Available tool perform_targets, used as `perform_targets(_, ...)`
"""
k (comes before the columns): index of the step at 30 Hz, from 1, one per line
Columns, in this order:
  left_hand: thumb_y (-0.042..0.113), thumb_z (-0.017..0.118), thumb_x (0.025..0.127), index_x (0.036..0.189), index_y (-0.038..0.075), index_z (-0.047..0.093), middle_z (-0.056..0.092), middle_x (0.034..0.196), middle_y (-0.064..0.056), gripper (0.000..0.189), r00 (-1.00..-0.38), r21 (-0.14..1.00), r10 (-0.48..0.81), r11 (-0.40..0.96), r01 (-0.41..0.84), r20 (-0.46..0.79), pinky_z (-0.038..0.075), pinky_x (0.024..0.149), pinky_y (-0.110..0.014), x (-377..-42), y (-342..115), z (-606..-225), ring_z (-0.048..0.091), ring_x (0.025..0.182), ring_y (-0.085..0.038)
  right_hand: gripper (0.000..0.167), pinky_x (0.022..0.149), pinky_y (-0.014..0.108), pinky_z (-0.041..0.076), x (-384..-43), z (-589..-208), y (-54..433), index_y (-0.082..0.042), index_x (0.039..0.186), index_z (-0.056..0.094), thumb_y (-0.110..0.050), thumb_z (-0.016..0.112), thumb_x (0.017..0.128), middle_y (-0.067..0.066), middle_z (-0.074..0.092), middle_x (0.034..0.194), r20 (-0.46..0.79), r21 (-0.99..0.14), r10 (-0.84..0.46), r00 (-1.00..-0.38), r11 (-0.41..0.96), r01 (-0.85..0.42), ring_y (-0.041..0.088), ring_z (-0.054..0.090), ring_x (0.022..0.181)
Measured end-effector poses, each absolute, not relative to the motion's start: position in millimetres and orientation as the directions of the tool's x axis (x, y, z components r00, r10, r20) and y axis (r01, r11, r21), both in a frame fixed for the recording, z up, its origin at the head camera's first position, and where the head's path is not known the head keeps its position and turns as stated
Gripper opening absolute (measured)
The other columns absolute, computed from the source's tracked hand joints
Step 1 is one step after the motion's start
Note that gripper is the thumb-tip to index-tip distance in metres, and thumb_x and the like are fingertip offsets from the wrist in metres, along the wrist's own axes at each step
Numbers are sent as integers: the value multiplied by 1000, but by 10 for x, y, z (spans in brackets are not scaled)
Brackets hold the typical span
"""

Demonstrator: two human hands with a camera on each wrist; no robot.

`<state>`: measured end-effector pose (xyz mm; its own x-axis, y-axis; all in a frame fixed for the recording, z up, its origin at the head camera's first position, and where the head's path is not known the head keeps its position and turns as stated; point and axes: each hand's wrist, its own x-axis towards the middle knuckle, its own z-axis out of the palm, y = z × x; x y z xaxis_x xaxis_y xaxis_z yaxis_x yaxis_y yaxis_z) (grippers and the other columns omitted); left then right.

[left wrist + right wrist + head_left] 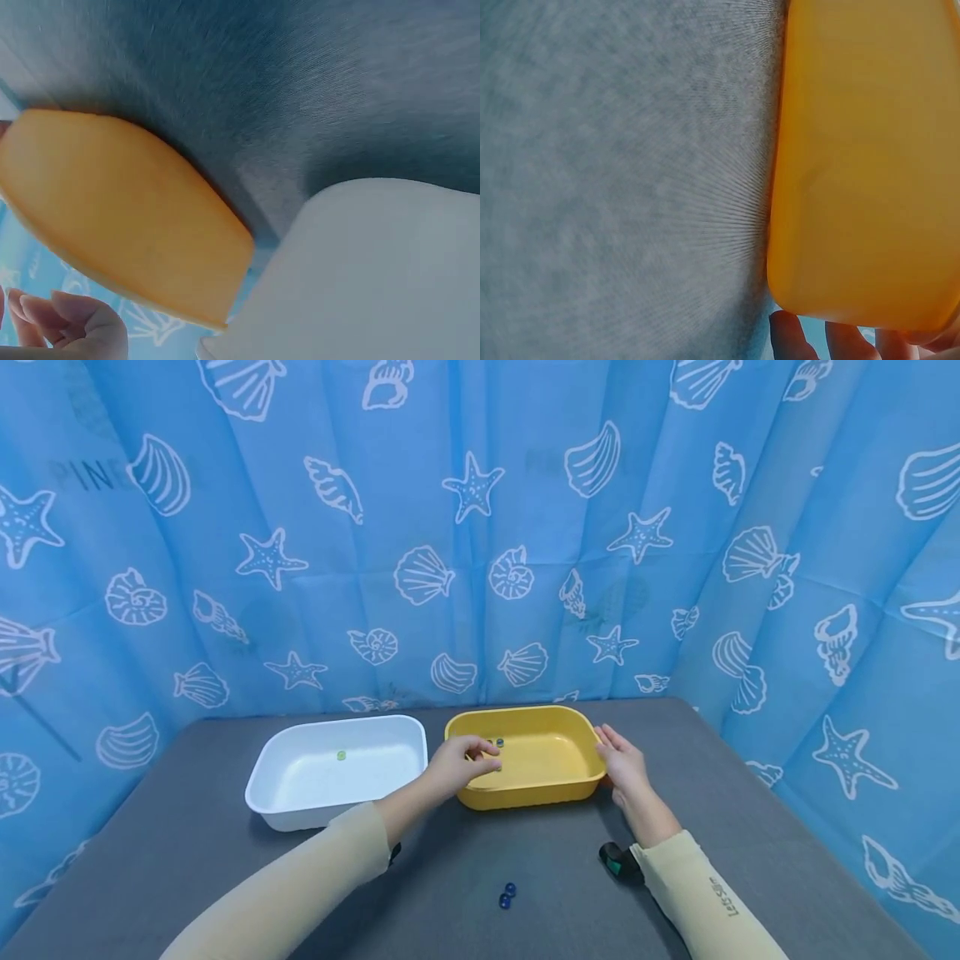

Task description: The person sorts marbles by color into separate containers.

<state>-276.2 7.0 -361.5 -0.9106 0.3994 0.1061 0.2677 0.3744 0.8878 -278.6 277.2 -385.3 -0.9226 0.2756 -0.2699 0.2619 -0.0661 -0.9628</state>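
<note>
My left hand (459, 763) hangs over the left side of a yellow plastic tub (536, 797), thumb and fingers apart. Nothing shows clearly between them. Two small dark beads (500, 742) lie in the tub by its fingertips, one partly hidden, with a tiny yellowish piece close to the thumb. At the tub's right end, my right hand (624, 768) holds the wall and rim. Its fingers (844, 339) show against the end wall in the right wrist view. Curled left fingers (75, 319) appear low in the left wrist view.
Left of the yellow tub stands a white tub (300, 781) with a small green piece (341, 755) inside. Dark blue beads (506, 900) lie on the grey table (450, 877) in front. A black strap (621, 863) is near the right sleeve. A blue shell-print curtain (480, 527) hangs behind.
</note>
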Motion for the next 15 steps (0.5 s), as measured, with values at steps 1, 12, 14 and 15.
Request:
perform_targets(1,12,71,89,102,0,71,53,74,-2,17,-907,889,407,371,269,105,38,57,-23,-2721,39,-3609,47,69,-14,52,112,38,27,-2786,-3855,2770,-14,156,19,-14,37,107,3,26,157,-270,-963,277,-922,-66,262,19,25,143)
perform_targets(12,13,71,89,103,-1,68,53,76,3,21,-814,848,576,393,356,74,41,61,-22,-2381,-197,-3790,48,72,-11,53,112,39,26,-2798,-3869,2767,-15,156,18,-15,37,107,2,25,157,-270,-963,276,-922,-53,265,19,22,144)
perform_targets(14,13,72,89,103,0,68,53,75,3,19,-794,841,606,407,357,44,40,61,-22,-2320,-213,-3818,48,71,-11,53,112,39,26,-2798,-3868,2766,-15,156,17,-15,36,107,2,24,158,-269,-963,273,-924,-49,265,19,22,144)
perform_targets(15,12,71,89,102,0,68,53,74,4,18,-784,839,620,412,355,27,40,60,-22,-2291,-215,-3833,48,70,-10,53,113,39,26,-2797,-3870,2768,-15,156,17,-15,36,107,2,24,158,-268,-963,271,-924,-47,266,20,22,144)
